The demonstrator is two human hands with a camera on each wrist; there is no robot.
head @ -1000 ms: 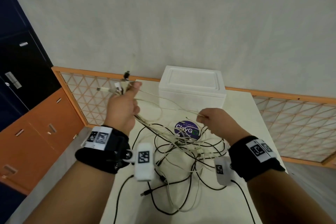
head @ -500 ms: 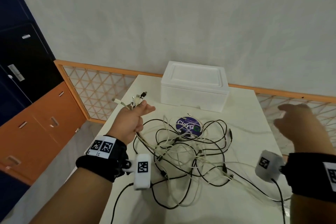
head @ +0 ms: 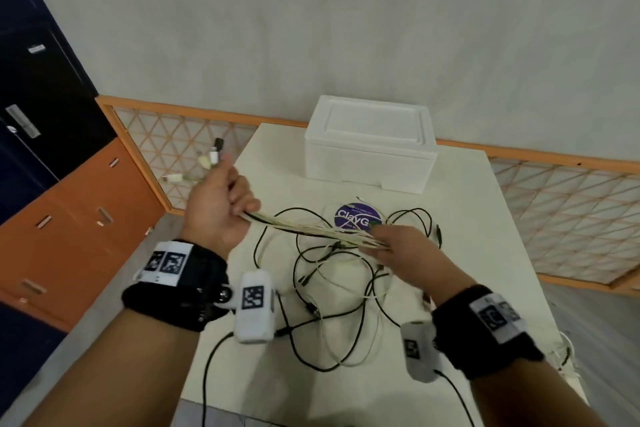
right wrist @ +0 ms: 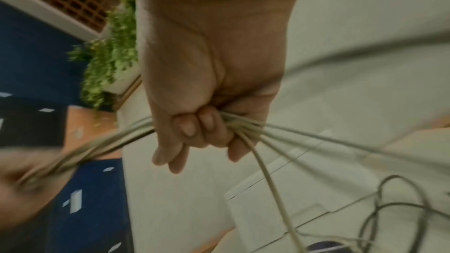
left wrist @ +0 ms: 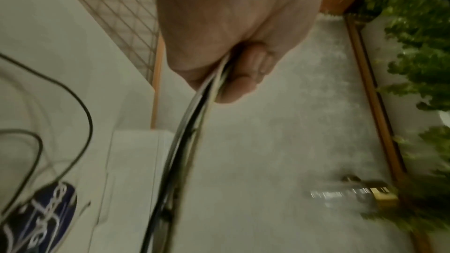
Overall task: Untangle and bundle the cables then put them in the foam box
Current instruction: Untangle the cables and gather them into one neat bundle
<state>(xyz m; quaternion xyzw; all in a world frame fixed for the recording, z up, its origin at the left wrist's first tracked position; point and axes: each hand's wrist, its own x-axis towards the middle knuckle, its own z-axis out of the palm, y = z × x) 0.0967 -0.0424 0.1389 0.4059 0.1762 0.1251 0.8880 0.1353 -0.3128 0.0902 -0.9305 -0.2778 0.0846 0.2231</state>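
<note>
My left hand (head: 221, 204) is raised at the table's left edge and grips a bunch of white and black cables (head: 311, 230), whose plug ends (head: 213, 158) stick out above the fist. The same fist (left wrist: 226, 61) shows closed round the strands in the left wrist view. My right hand (head: 398, 246) grips that bunch further along, above the tangle. Its curled fingers (right wrist: 194, 128) clamp several cream strands (right wrist: 263, 138) that fan out beyond them. Loose black and white cables (head: 332, 291) lie tangled on the white table (head: 485, 218). The white foam box (head: 370, 142) stands closed at the back.
A round purple sticker or disc (head: 358, 217) lies on the table under the cables, just in front of the box. An orange lattice rail (head: 180, 142) runs behind the table. Orange and dark cabinets (head: 52, 201) stand to the left.
My right hand swung in from the far right, where it was open, and now grips the bunch near the middle. My left hand stayed at the left edge, still holding the plug ends.
</note>
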